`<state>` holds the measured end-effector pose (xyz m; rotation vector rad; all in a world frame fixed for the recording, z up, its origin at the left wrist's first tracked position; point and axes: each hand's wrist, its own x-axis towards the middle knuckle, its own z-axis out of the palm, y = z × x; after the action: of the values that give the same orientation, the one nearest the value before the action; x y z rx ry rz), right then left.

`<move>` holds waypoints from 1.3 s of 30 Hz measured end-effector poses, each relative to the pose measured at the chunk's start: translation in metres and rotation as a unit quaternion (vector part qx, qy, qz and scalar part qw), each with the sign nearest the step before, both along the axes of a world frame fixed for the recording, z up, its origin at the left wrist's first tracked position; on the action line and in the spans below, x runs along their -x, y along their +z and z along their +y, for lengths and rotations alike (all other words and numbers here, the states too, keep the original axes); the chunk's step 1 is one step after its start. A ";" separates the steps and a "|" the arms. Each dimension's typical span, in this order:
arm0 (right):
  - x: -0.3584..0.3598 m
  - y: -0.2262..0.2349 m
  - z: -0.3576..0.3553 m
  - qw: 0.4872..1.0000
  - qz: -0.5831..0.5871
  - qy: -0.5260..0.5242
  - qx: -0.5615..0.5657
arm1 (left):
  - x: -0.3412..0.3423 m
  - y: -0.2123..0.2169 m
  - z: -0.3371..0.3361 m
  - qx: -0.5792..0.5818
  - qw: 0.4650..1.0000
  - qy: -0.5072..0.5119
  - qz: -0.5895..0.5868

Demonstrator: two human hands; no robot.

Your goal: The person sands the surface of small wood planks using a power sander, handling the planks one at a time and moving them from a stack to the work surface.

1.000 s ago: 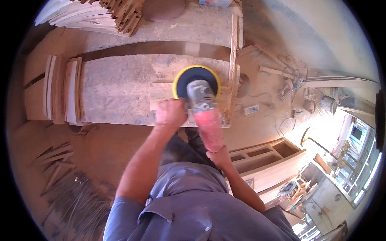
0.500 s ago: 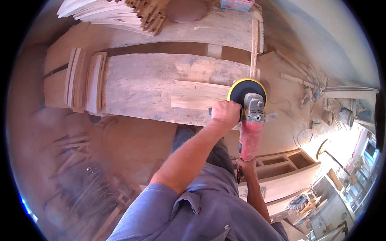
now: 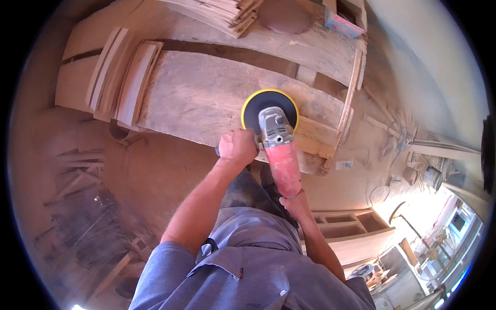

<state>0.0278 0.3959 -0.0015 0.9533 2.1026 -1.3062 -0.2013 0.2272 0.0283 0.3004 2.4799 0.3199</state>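
Note:
A red and grey disc sander (image 3: 283, 165) with a round black, yellow-rimmed pad lies across a pale wooden board (image 3: 316, 136) on the workbench. My left hand (image 3: 238, 149) is wrapped round its side handle, to the left of the grey head. My right hand (image 3: 296, 204) grips the rear end of the red body, close to my waist. The pad covers the board's left part, so I cannot tell whether it touches the wood. Dusty, worn planks make up the workbench top (image 3: 191, 98).
Stacked wooden strips (image 3: 135, 85) sit at the bench's left, more pieces (image 3: 217, 15) at its far side. A narrow strip (image 3: 350, 98) runs along the right end, near a box (image 3: 345, 23). An open wooden frame (image 3: 351, 227) stands behind right; scrap wood (image 3: 82, 173) litters the left floor.
The sander has moved left along the board, both hands still on it. Its pad has gone from the board's right end to its left part. My view has also turned.

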 end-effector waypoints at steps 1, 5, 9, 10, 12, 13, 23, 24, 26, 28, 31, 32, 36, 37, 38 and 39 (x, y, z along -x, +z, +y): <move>0.000 0.006 0.001 0.999 -0.043 0.002 0.010 | -0.003 -0.002 -0.003 -0.006 1.000 0.005 0.004; -0.024 0.024 0.014 0.993 -0.105 -0.044 0.044 | -0.020 0.003 0.017 -0.041 0.998 -0.041 -0.015; -0.042 0.029 0.020 0.985 -0.159 -0.006 0.061 | -0.029 -0.003 0.026 -0.059 0.996 -0.039 -0.051; -0.037 0.030 0.017 0.989 -0.138 0.027 0.053 | -0.029 -0.002 0.022 -0.049 0.997 -0.031 -0.055; -0.021 0.030 0.012 0.995 -0.053 0.081 0.033 | -0.023 0.003 0.012 -0.011 0.998 -0.026 -0.059; -0.015 0.029 0.008 0.995 0.008 0.099 0.020 | -0.019 0.005 0.007 0.017 0.997 -0.033 -0.060; -0.056 0.017 0.038 0.998 -0.067 0.005 0.002 | -0.036 0.008 0.075 0.059 0.990 -0.128 0.006; -0.063 0.025 0.045 0.999 -0.051 0.001 -0.018 | -0.043 0.003 0.089 0.049 0.988 -0.146 -0.014; -0.087 0.031 0.058 0.996 -0.074 -0.041 -0.028 | -0.059 0.001 0.121 0.032 0.981 -0.188 -0.045; -0.118 0.026 0.069 0.983 -0.148 -0.110 -0.007 | -0.076 0.002 0.153 0.016 0.974 -0.216 -0.063; -0.138 0.026 0.084 0.964 -0.154 -0.216 0.032 | -0.089 -0.002 0.191 -0.009 0.967 -0.240 -0.080; -0.144 0.024 0.087 0.964 -0.152 -0.218 0.031 | -0.091 -0.003 0.200 -0.016 0.965 -0.248 -0.086; -0.162 0.003 0.098 0.967 -0.128 -0.219 0.016 | -0.093 -0.004 0.219 -0.002 0.964 -0.253 -0.082; -0.161 0.003 0.101 0.972 -0.113 -0.208 0.010 | -0.093 -0.003 0.219 0.006 0.965 -0.247 -0.083; -0.159 0.004 0.103 0.976 -0.098 -0.196 0.004 | -0.092 -0.001 0.215 0.014 0.967 -0.241 -0.083; -0.156 0.005 0.102 0.982 -0.077 -0.173 -0.002 | -0.091 0.001 0.210 0.022 0.969 -0.233 -0.083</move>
<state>0.1839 0.4982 0.0033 1.4240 1.8791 -1.3394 -0.1102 0.4370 0.0293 0.7870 2.1664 0.0864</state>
